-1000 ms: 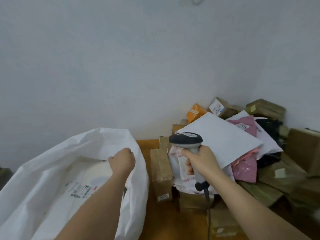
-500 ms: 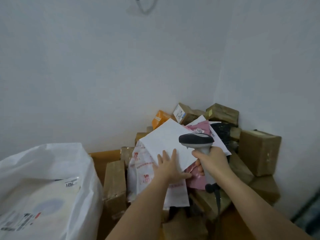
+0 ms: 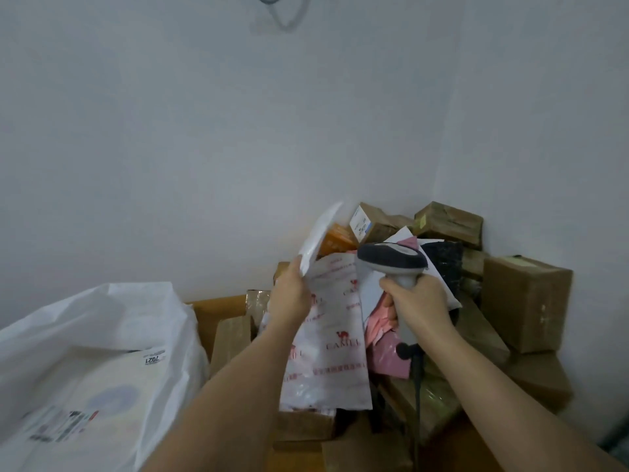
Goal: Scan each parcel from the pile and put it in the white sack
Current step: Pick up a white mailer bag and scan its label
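Observation:
My left hand point(image 3: 291, 294) pinches the lower corner of a flat white envelope parcel point(image 3: 318, 238), lifted on edge and blurred above the pile. My right hand point(image 3: 417, 303) grips the handle of a grey barcode scanner point(image 3: 391, 258), its head level beside the envelope. Under both hands lies a white bag parcel with red print point(image 3: 332, 345). The white sack point(image 3: 102, 335) stands open at the lower left with labelled parcels inside.
The pile fills the room's corner: a pink bag point(image 3: 386, 349), an orange box point(image 3: 335, 241), a black bag point(image 3: 444, 258) and several brown cardboard boxes, the largest point(image 3: 526, 301) against the right wall. The scanner's black cable point(image 3: 417, 396) hangs down over the boxes.
My left hand left the sack's rim, reached the pile and lifted the white envelope from flat up onto its edge. The view turned right toward the pile.

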